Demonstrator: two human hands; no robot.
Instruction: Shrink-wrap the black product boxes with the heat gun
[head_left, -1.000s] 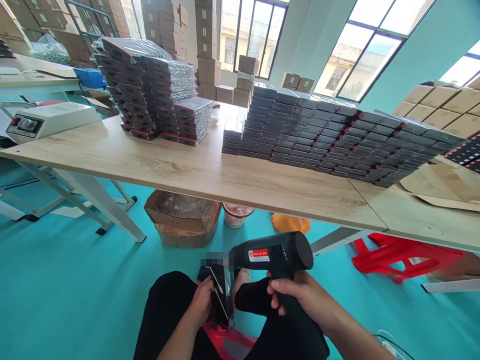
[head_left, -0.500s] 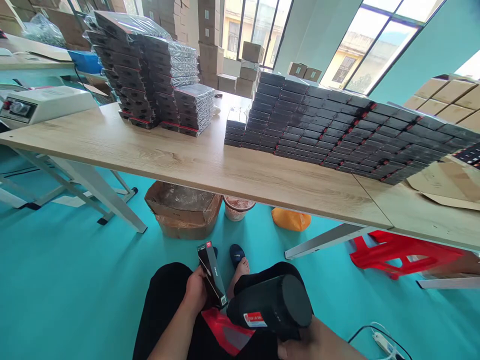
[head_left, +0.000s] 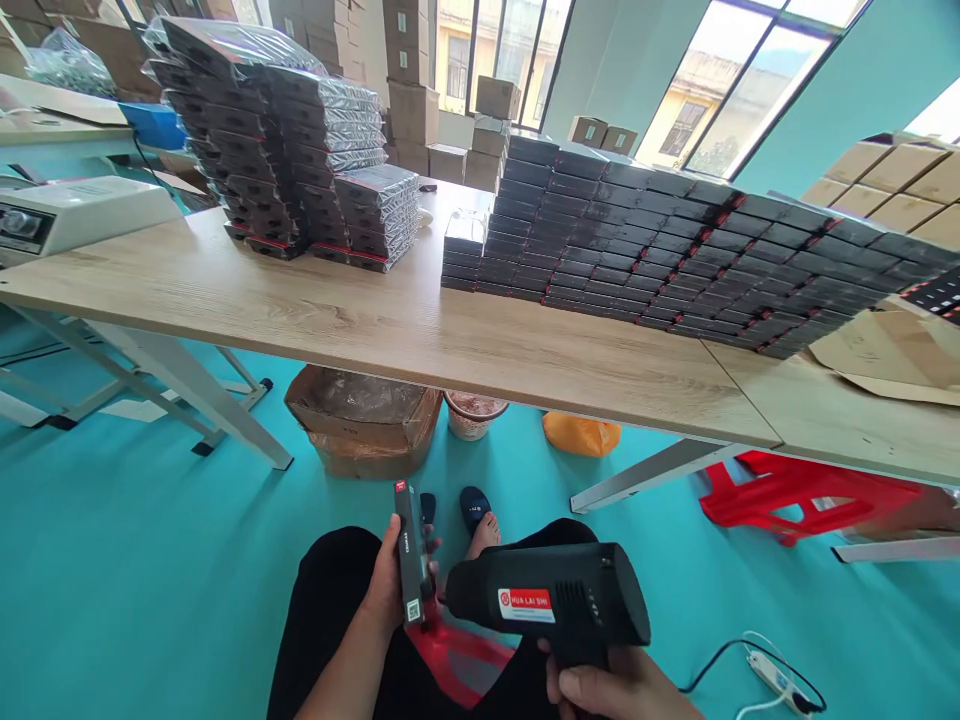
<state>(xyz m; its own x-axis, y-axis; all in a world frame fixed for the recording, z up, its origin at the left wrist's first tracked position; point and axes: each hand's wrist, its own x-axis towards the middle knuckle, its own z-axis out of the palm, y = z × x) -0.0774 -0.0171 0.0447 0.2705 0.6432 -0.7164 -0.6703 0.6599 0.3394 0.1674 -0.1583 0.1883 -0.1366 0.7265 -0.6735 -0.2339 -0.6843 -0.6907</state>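
Note:
My left hand [head_left: 388,578] is closed around a slim black box [head_left: 411,550] with a red corner and a small square code at its near end. The box is held upright above my lap. In my right hand [head_left: 592,685] I grip the handle of a black heat gun [head_left: 551,595] bearing a red and white label. Its nozzle points left at the lower part of the box, with a small gap between them. Under the box and nozzle, a red and grey piece [head_left: 461,660] lies across my lap; its kind is unclear.
A wooden table [head_left: 360,325] stands in front of me. It carries wrapped black boxes [head_left: 285,150] at left and a long wall of black boxes [head_left: 660,245] at right. Below are an open carton [head_left: 364,430], a bin [head_left: 472,415] and a red stool [head_left: 802,500]. A power strip [head_left: 780,680] lies at lower right.
My left hand has turned the box so that a different narrow face shows. The heat gun has swung from pointing away to lying sideways, its label now facing me.

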